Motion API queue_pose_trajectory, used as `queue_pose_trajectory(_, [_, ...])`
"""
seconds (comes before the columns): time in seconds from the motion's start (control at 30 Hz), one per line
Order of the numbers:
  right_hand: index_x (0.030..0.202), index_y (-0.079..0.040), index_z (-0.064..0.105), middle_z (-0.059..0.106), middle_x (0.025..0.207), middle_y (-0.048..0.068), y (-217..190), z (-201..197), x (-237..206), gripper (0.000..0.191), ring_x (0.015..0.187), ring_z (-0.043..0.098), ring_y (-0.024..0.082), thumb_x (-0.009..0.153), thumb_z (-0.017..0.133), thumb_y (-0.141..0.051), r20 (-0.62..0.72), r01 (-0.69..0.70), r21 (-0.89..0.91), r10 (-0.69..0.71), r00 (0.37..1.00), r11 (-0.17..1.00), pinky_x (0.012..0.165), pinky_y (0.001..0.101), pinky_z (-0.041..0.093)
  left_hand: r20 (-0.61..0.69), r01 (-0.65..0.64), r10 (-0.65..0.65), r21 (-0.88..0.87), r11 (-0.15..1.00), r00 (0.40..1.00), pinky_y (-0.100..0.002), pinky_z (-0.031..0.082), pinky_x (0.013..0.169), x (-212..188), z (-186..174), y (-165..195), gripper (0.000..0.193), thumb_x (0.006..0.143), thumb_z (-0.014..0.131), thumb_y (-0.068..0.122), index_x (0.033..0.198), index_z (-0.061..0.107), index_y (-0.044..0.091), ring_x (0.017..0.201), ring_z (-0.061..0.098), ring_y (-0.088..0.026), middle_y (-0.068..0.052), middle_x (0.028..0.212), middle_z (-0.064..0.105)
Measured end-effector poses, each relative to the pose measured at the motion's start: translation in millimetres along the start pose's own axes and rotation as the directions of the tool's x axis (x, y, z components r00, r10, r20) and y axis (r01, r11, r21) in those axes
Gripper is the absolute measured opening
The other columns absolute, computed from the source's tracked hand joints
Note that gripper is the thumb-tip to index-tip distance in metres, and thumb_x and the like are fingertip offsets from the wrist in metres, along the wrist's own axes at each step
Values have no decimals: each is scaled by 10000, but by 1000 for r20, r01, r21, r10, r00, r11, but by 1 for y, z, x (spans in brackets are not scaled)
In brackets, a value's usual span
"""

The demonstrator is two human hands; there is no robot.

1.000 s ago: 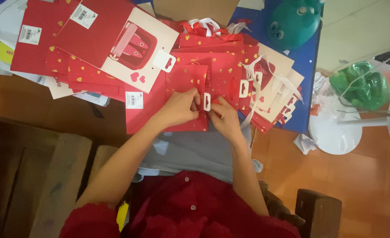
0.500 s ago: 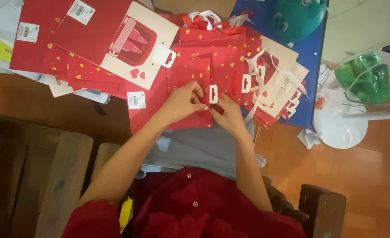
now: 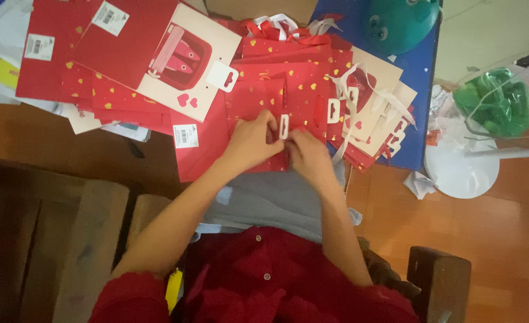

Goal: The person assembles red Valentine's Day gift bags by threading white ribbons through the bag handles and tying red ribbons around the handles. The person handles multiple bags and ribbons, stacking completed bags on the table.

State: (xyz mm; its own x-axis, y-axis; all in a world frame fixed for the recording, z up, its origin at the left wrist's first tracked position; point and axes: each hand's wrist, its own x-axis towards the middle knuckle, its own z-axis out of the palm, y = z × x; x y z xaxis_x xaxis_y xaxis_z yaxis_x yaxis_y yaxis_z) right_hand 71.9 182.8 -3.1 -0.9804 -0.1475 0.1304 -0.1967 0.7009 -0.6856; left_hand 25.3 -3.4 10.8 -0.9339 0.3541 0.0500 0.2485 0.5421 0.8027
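Head view
Left hand (image 3: 249, 143): lies on the red bag (image 3: 249, 113), fingers curled, their tips pinching the left edge of the white tag (image 3: 283, 126).
Right hand (image 3: 308, 154): just right of the left hand and touching it at the fingertips, fingers bent in on the tag's lower right side.
Tag: small, white, upright, with a slot in it; it stands between the two sets of fingertips, its upper half clear above them.
Red bag: flat, with gold hearts, under both hands at the near edge of the pile; its lower edge reaches the grey lap cloth (image 3: 276, 200).
Bag pile (image 3: 360, 101): more flat red bags fanned out to the right, with white ribbon handles and tags, lying on a blue sheet (image 3: 420, 78).
Large bags (image 3: 139, 54): up left, red with a cream card front and white stickers, well apart from the hands.
Balloon (image 3: 399, 21): teal, at the top, on the blue sheet.
Green bundle (image 3: 498, 101): at the right edge, beside a white disc (image 3: 459, 173) on the orange floor.
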Motion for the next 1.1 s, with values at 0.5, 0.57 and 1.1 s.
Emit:
queue_pose_trajectory(0.5, [994, -109, 697, 607, 832, 33, 54, -75, 68, 92, 970, 637, 351, 981, 755, -179, -392, -25, -450, -172, 904, 893, 876, 489, 483, 14, -63, 63, -8, 998, 998, -418, 427, 917, -2, 2, -13, 251, 798, 746, 274, 869, 588, 92, 684, 671, -267, -51, 731, 693])
queue_pose_trajectory(0.57, [1015, -113, 705, 607, 879, 27, 64, -80, 72, 74, 1039, 639, 362, 996, 748, -170, -403, 66, -473, -282, 870, 879, 942, 485, 490, 38, -8, 10, -56, 998, 999, -396, 439, 940, -1, 2, -14, 253, 796, 740, 282, 867, 585, 96, 668, 683, -247, -38, 715, 691])
queue_pose_trajectory(1.1, [1009, -16, 696, 699, 823, 99, 74, -133, 123, 104, 722, 679, 189, 987, 595, -25, -465, 155, 42, -118, 878, 987, 663, 331, 530, 47, -24, 24, -8, 1000, 999, -433, 400, 933, 0, 9, -14, 229, 819, 715, 270, 885, 578, 100, 679, 681, -236, -29, 713, 689])
